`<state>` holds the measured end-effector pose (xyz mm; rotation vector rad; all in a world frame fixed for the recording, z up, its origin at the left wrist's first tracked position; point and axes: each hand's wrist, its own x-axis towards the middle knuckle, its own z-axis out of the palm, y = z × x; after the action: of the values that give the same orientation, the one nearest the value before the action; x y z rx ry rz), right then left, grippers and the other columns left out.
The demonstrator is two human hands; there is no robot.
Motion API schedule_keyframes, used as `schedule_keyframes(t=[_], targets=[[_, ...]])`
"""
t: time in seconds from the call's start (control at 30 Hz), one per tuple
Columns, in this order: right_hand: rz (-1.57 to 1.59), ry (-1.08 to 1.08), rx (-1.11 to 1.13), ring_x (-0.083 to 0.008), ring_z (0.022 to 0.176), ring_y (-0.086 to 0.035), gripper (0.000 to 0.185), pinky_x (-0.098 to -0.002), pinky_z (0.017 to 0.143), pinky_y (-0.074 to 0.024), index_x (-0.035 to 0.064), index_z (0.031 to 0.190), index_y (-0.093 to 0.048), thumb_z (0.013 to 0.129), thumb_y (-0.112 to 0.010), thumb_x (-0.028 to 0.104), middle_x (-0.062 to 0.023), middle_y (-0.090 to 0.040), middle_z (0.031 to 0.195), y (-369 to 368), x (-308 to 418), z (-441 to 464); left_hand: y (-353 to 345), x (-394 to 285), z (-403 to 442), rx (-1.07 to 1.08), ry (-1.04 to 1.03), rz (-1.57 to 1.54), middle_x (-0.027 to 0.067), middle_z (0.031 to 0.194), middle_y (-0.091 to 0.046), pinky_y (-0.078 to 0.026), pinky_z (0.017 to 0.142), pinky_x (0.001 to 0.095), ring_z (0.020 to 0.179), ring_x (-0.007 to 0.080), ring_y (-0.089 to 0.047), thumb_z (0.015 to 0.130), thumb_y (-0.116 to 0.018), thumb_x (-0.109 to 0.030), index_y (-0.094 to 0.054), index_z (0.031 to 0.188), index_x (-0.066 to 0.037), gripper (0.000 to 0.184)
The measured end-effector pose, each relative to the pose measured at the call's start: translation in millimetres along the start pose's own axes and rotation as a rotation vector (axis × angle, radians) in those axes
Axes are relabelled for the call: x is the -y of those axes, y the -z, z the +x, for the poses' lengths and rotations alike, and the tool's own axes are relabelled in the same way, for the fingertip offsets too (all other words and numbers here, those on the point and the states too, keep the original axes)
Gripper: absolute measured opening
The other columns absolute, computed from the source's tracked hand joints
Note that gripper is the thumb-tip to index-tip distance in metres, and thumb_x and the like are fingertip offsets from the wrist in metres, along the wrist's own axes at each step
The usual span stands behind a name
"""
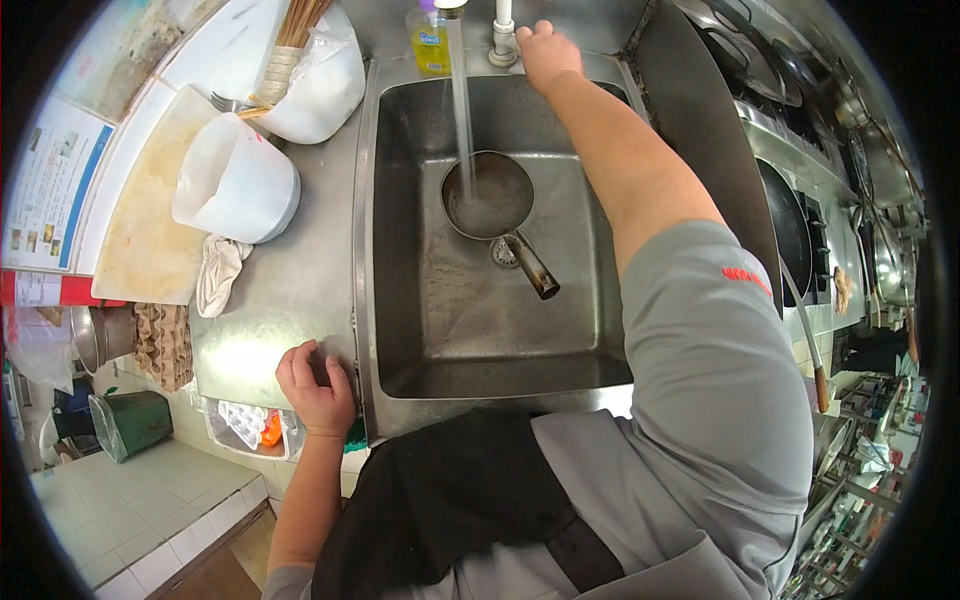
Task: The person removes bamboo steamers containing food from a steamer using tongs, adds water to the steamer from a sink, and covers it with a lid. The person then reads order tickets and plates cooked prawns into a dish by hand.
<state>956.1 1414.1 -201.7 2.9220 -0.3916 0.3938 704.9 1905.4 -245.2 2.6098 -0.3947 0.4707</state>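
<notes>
Progress: water [459,100] runs into the pan [512,188]; wetting appears under way, and the pan is not yet lifted from the sink [470,330]. The pan (round, dark inside) has a scorched-looking handle [535,272] angled past the drain [502,256]. The left hand [325,392], loosely curled and empty, is at the tabletop [285,310] edge. The right hand [549,58] is beside the white tap fitting [503,40]; its grip cannot be determined.

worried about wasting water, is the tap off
No, water streams from the tap into the pan in the sink.
</notes>
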Motion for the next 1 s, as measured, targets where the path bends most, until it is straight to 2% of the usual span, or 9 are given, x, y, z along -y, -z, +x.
schedule_keyframes(t=[0.7,0.8,0.9,1.0], targets=[[-0.019,0.02,-0.018,-0.0307,0.102,-0.066,0.022,-0.0417,0.084,-0.056,0.0108,0.114,-0.057,0.093,-0.053,0.015,-0.0146,-0.058,0.114,-2.3,-1.3,1.5,1.2,-1.0,1.0,0.018,0.015,-0.001,0.0186,0.112,-0.053,-0.041,0.093,0.0424,0.106,0.0341,-0.049,0.086,-0.059,-0.012,-0.056,0.114,-0.002,0.03],[0.02,0.023,-0.034,-0.0329,0.098,-0.066,0.022,-0.0419,0.08,-0.0567,0.0087,0.11,-0.054,0.088,-0.058,0.009,-0.0158,-0.056,0.111,-2.7,-1.7,1.4,0.6,0.2,0.3,0.016,0.014,0.0,0.0186,0.113,-0.053,-0.04,0.094,0.0426,0.106,0.0341,-0.049,0.086,-0.059,-0.012,-0.056,0.115,-0.002,0.03],[-0.001,0.018,-0.021,-0.0317,0.101,-0.066,0.022,-0.0418,0.083,-0.0562,0.011,0.114,-0.057,0.093,-0.053,0.016,-0.0145,-0.058,0.114,-4.6,-1.7,3.0,1.2,-0.6,0.4,0.02,0.018,0.003,0.0188,0.113,-0.052,-0.04,0.094,0.0427,0.106,0.0342,-0.049,0.086,-0.059,-0.011,-0.056,0.115,-0.002,0.031],[-0.001,0.019,-0.018,-0.032,0.101,-0.066,0.022,-0.0419,0.083,-0.0561,0.0111,0.115,-0.057,0.093,-0.053,0.016,-0.0147,-0.058,0.113,-5.4,-1.9,3.8,0.6,-0.3,0.2,0.017,0.019,0.0,0.0189,0.113,-0.052,-0.04,0.095,0.0428,0.106,0.0343,-0.049,0.085,-0.059,-0.011,-0.056,0.115,-0.002,0.031]])
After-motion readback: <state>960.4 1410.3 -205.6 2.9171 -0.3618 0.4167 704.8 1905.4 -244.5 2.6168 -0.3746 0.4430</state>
